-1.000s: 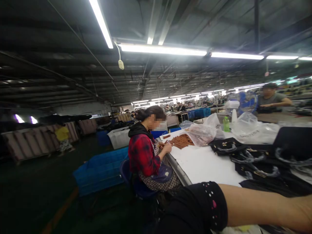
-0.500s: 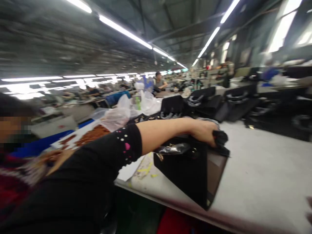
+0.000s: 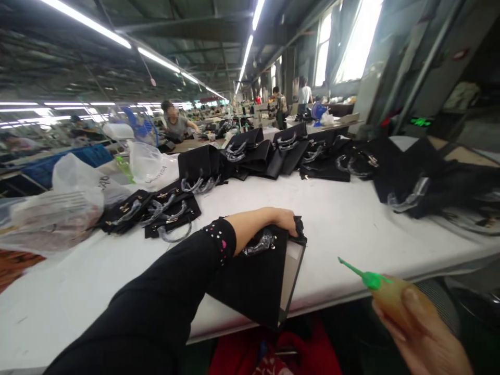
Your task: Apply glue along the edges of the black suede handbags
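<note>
While left hand [image 3: 286, 220] clasps black bag [image 3: 253, 281] on top | right hand [image 3: 424, 333] grips bottle [image 3: 385, 292], apart, rightward

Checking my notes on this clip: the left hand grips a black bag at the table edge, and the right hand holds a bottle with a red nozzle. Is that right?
Not quite: the nozzle is green, not red. The head view shows the right hand holding a bottle with a green nozzle, while the left hand grips the black bag at the table edge.
</note>
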The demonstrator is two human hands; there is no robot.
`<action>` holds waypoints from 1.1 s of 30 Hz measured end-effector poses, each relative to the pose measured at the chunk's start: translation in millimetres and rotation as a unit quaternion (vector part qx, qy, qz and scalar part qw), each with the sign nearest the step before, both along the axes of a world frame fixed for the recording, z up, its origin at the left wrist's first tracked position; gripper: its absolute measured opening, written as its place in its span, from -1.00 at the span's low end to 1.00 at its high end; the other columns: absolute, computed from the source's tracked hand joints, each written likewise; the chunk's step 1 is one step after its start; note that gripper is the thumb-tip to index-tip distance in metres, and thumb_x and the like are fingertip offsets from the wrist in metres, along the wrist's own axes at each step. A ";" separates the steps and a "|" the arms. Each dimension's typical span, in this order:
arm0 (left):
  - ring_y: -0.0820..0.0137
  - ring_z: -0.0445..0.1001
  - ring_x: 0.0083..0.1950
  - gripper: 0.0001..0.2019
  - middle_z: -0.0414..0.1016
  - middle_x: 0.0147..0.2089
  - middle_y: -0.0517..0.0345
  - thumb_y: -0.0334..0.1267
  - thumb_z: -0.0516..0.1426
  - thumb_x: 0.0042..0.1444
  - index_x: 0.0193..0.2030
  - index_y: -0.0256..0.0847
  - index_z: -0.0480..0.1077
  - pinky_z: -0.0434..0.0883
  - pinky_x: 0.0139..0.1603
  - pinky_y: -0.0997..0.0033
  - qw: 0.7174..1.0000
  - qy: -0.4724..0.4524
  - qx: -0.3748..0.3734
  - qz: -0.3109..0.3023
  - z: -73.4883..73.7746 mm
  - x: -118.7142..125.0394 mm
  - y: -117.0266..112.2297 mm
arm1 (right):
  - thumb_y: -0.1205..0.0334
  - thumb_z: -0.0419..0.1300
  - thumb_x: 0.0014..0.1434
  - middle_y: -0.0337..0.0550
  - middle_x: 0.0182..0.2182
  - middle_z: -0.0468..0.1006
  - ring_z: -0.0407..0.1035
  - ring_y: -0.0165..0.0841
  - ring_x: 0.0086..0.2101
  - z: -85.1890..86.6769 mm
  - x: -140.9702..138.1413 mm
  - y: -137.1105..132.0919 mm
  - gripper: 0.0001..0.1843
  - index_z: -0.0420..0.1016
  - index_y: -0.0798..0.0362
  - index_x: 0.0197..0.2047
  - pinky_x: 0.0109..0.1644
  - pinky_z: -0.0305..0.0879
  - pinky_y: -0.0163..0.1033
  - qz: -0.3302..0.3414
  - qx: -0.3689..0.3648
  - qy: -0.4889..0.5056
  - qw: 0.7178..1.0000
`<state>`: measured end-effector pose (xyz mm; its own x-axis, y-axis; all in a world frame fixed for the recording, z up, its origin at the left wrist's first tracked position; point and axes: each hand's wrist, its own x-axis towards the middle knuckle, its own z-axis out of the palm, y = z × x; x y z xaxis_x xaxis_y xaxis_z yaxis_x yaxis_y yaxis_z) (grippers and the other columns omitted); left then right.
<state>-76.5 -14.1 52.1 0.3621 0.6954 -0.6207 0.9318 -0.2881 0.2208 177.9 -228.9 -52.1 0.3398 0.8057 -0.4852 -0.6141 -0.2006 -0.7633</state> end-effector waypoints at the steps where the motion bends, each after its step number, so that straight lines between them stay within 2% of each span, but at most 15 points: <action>1: 0.25 0.56 -0.13 -0.60 0.64 -0.10 0.03 -0.13 0.30 -0.07 -0.11 -0.32 0.59 0.47 -0.16 0.42 1.000 -0.001 -0.008 -0.003 -9.8 0.3 0.9 | -0.03 0.55 -0.26 -0.15 -0.16 0.62 0.54 -0.25 -0.36 -4.0 -1.7 2.4 -0.39 0.56 -0.08 -0.11 -0.40 0.59 -0.24 0.021 0.014 -0.026 0.999; 4: 0.24 0.57 -0.12 -0.58 0.64 -0.08 0.04 -0.13 0.31 -0.09 -0.08 -0.30 0.59 0.49 -0.17 0.42 1.000 -0.014 -0.024 -0.010 -34.9 -2.5 6.0 | -0.11 0.51 -0.17 -0.12 -0.20 0.60 0.51 -0.27 -0.35 -17.4 -5.3 11.8 -0.32 0.50 -0.08 0.01 -0.37 0.53 -0.26 0.064 0.058 -0.158 0.984; 6: 0.25 0.57 -0.12 -0.55 0.63 -0.04 0.05 -0.10 0.31 -0.08 -0.04 -0.27 0.58 0.50 -0.17 0.41 0.999 -0.026 -0.032 -0.004 -45.9 -5.9 10.8 | -0.16 0.46 -0.11 -0.10 -0.18 0.59 0.50 -0.21 -0.25 -24.7 -6.5 19.5 -0.32 0.49 -0.06 0.03 -0.25 0.53 -0.20 0.073 0.081 -0.270 0.957; 9: 0.22 0.57 -0.11 -0.52 0.62 -0.01 0.00 -0.08 0.32 -0.10 -0.04 -0.30 0.57 0.51 -0.17 0.38 0.999 -0.036 -0.034 0.004 -53.1 -9.1 15.8 | -0.22 0.39 -0.05 -0.05 -0.14 0.58 0.49 -0.10 -0.15 -29.6 -8.2 33.5 -0.37 0.50 -0.02 -0.01 -0.05 0.49 -0.01 0.089 0.107 -0.415 0.899; 12: 0.17 0.57 -0.09 -0.47 0.61 0.02 -0.08 -0.11 0.33 -0.13 -0.01 -0.36 0.56 0.51 -0.14 0.34 0.999 -0.039 -0.026 0.006 -52.9 -9.1 15.8 | -0.22 0.35 -0.01 -0.05 -0.14 0.59 0.51 -0.08 -0.16 -29.5 -10.7 49.2 -0.42 0.50 -0.01 -0.04 -0.02 0.47 0.03 0.111 0.142 -0.483 0.857; 16: 0.18 0.56 -0.06 -0.43 0.60 0.05 -0.03 -0.18 0.33 -0.16 0.06 -0.30 0.54 0.51 -0.09 0.37 0.998 -0.055 -0.022 0.005 -51.1 -9.4 12.1 | -0.19 0.33 0.05 -0.08 -0.16 0.59 0.51 -0.13 -0.19 -31.1 -12.6 67.6 -0.47 0.48 -0.03 -0.04 -0.12 0.48 -0.04 0.141 0.192 -0.501 0.832; 20: 0.21 0.57 -0.07 -0.43 0.62 0.03 0.04 -0.17 0.33 -0.19 0.06 -0.22 0.54 0.51 -0.08 0.40 0.997 -0.067 -0.019 0.012 -52.4 -11.5 11.5 | -0.19 0.35 0.05 -0.10 -0.15 0.58 0.50 -0.14 -0.17 -33.4 -12.2 79.4 -0.49 0.47 -0.05 -0.06 -0.07 0.46 -0.02 0.166 0.215 -0.498 0.823; 27: 0.21 0.57 -0.11 -0.52 0.65 -0.09 0.08 -0.17 0.34 -0.20 -0.05 -0.21 0.60 0.50 -0.06 0.36 0.996 -0.080 -0.023 0.015 -60.6 -12.0 15.8 | -0.17 0.36 0.06 -0.15 -0.21 0.56 0.48 -0.16 -0.22 -29.5 -5.9 81.1 -0.55 0.49 -0.09 -0.09 -0.12 0.45 -0.04 0.208 0.236 -0.494 0.810; 33: 0.21 0.56 -0.11 -0.59 0.65 -0.12 0.07 -0.19 0.33 -0.18 -0.12 -0.24 0.61 0.50 -0.07 0.35 0.995 -0.091 -0.028 0.012 -67.1 -12.0 17.0 | -0.17 0.33 0.09 -0.16 -0.20 0.56 0.48 -0.18 -0.22 -28.4 -8.3 84.4 -0.55 0.46 -0.08 -0.08 -0.11 0.45 -0.06 0.189 0.243 -0.496 0.812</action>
<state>-88.6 3.0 -15.0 0.4565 0.6708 -0.5845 0.8811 -0.2496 0.4017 169.7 -144.5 -80.5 0.0526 0.9578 0.2824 0.3860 0.2413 -0.8904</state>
